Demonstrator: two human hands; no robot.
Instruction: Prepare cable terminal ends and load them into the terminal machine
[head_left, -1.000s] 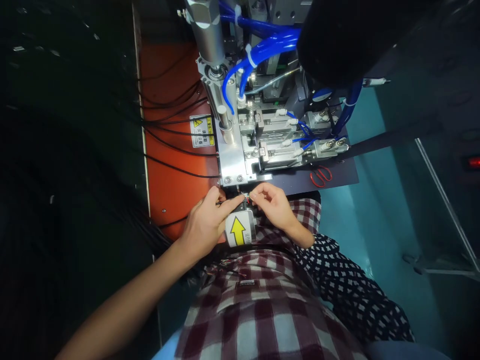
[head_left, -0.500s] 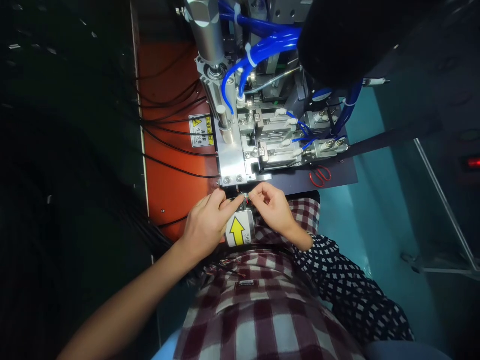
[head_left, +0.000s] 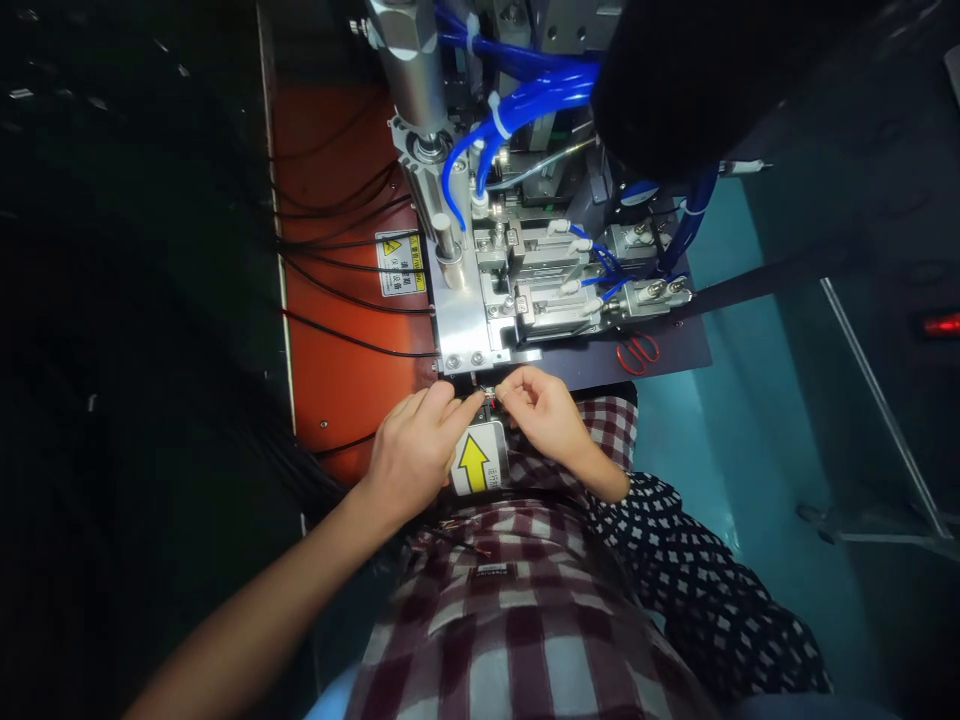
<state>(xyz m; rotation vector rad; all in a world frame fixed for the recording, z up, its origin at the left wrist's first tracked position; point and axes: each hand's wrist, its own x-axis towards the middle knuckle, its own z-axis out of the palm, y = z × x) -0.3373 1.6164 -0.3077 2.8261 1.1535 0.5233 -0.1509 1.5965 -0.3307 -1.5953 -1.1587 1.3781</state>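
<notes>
At the front edge of the machine, my left hand (head_left: pixel 417 436) is closed, its fingertips pressed down beside a small light-coloured piece (head_left: pixel 490 393) with a bit of red. From the other side, my right hand (head_left: pixel 546 416) pinches at the same spot with thumb and forefinger. The piece is too small to name and partly hidden by the fingertips. Just behind the hands is the machine's bright metal plate (head_left: pixel 463 325). A white label (head_left: pixel 491 440) with a yellow arrow sits below the fingertips.
Metal cylinders (head_left: pixel 559 308) with blue air tubes (head_left: pixel 547 95) stand behind the hands. Black cables (head_left: pixel 360 300) cross the orange plate (head_left: pixel 330 370) on the left. Red-handled scissors (head_left: pixel 637 353) lie at the right edge. Loose thin wires (head_left: pixel 465 543) rest on the checked apron (head_left: pixel 510 620).
Both hands stay at the same spot with almost the same grip. The whole view has shifted very slightly.
</notes>
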